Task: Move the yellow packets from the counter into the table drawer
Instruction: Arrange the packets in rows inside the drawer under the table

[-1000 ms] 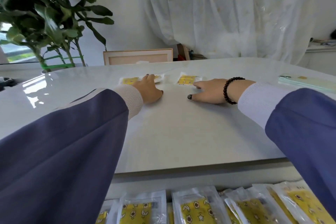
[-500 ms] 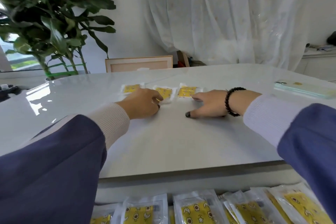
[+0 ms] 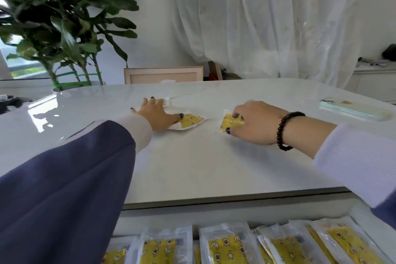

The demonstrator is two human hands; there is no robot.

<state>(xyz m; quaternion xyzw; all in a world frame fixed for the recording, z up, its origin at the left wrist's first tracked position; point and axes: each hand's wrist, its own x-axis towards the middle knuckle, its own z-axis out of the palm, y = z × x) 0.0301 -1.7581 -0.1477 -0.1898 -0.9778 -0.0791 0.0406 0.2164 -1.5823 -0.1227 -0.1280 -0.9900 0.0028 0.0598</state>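
My left hand lies flat on the white counter with fingers spread. It presses down on a yellow packet that sticks out under the thumb. The white corner of a second packet shows beyond the fingers. My right hand curls its fingers and thumb round another yellow packet, which is tilted up off the counter. Below the counter's front edge the open drawer holds several yellow packets in a row.
A pale green phone lies on the counter at the right. A large leafy plant stands at the back left. A framed board and white curtains are behind the counter.
My left hand has flattened over the two left packets and slid them closer together. My right hand went from resting beside the right packet to gripping it and lifting its edge.
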